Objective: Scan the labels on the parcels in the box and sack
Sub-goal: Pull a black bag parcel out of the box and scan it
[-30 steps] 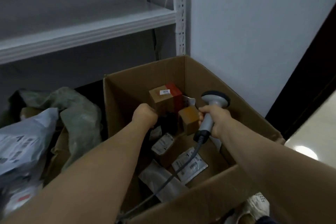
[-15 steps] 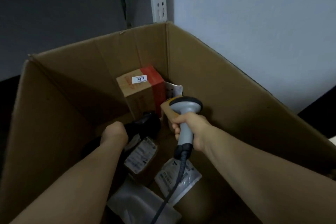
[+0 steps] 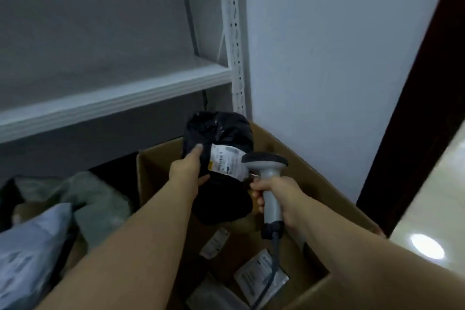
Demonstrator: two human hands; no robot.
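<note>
The black parcel [image 3: 221,199] is held upright above the far corner of the box [image 3: 153,173], long axis near vertical, its label [image 3: 230,162] turned toward the scanner [image 3: 264,160]. Its left edge is gripped by the left hand [image 3: 188,171], thumb laid across the front. The scanner handle is clasped by the right hand [image 3: 274,194], with the head just right of the label. The sack [image 3: 95,194] lies left of the box.

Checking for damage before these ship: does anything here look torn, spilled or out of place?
Nothing stands out. The left hand holds the black parcel over the box, its label whole, beside the scanner in the right hand; other parcels lie flat inside.
</note>
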